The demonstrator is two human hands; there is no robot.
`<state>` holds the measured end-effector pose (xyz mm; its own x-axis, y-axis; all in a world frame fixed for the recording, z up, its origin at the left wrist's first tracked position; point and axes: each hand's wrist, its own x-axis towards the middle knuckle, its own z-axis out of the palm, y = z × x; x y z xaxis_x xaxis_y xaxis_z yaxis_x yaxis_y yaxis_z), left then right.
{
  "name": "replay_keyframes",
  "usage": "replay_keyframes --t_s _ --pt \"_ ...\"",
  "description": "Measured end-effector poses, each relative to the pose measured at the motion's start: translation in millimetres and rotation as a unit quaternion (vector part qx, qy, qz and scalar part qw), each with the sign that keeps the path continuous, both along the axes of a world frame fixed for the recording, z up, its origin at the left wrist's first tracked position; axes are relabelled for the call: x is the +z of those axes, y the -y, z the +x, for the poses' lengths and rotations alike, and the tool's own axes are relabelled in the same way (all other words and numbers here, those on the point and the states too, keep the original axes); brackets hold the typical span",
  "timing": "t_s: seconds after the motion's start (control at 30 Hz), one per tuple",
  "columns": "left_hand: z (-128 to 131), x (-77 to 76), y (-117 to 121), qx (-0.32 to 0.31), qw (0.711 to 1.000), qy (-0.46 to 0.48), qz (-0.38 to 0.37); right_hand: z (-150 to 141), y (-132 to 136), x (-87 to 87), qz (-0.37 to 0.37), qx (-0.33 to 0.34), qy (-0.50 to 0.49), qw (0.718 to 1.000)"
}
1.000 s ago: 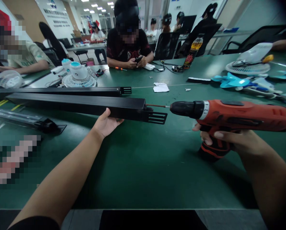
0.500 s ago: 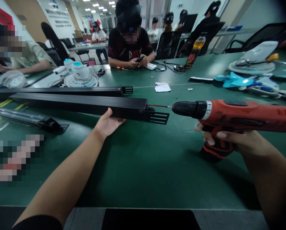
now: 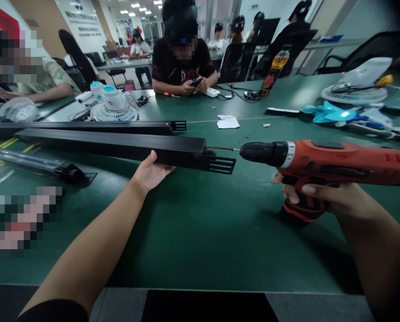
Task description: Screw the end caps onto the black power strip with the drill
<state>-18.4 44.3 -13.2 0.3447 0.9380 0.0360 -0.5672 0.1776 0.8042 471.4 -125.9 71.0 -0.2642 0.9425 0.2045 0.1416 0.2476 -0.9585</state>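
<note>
My left hand (image 3: 153,172) grips a long black rectangular housing (image 3: 119,142) from below and the near side, close to its right end. A flat slotted tab (image 3: 222,165) sticks out of that end. In my right hand (image 3: 324,197) is a red and black cordless drill (image 3: 347,161), lying level and pointing left. Its long thin bit (image 3: 220,148) reaches to the end of the housing; where the tip sits inside is hidden. My right fingers wrap round the drill's handle below the body.
Behind lies a second black housing (image 3: 102,127); a clear-topped strip (image 3: 28,163) is at the left. White fan parts (image 3: 114,105) stand farther back. Blue fan blades (image 3: 330,112) lie right, near a drink bottle (image 3: 274,74). Across the green table (image 3: 200,241), a person (image 3: 185,58) holds a phone.
The view has shifted very slightly. The housing, the drill and both my hands stay almost exactly where they were.
</note>
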Motion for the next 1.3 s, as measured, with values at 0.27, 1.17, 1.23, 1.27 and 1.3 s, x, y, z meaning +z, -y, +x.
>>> replay_keyframes --t_s 0.27,1.17,1.23,1.27,1.3 --pt "-1 -0.9 -1 -0.007 1.000 0.008 -0.004 1 1 -5.1 0.005 0.005 -0.016 1.000" --pt "0 0.9 2 -0.012 1.000 0.021 -0.003 19 -27 35.4 0.001 0.183 -0.011 0.983" --pt "-1 -0.1 2 -0.013 1.000 0.022 -0.003 18 -30 26.0 0.015 0.192 -0.031 0.981" --pt "-2 -0.7 1 -0.013 1.000 0.021 -0.002 17 -32 20.1 0.027 0.193 -0.048 0.980" --pt "-2 -1.2 1 -0.012 1.000 0.020 -0.001 15 -33 14.2 0.033 0.198 -0.058 0.978"
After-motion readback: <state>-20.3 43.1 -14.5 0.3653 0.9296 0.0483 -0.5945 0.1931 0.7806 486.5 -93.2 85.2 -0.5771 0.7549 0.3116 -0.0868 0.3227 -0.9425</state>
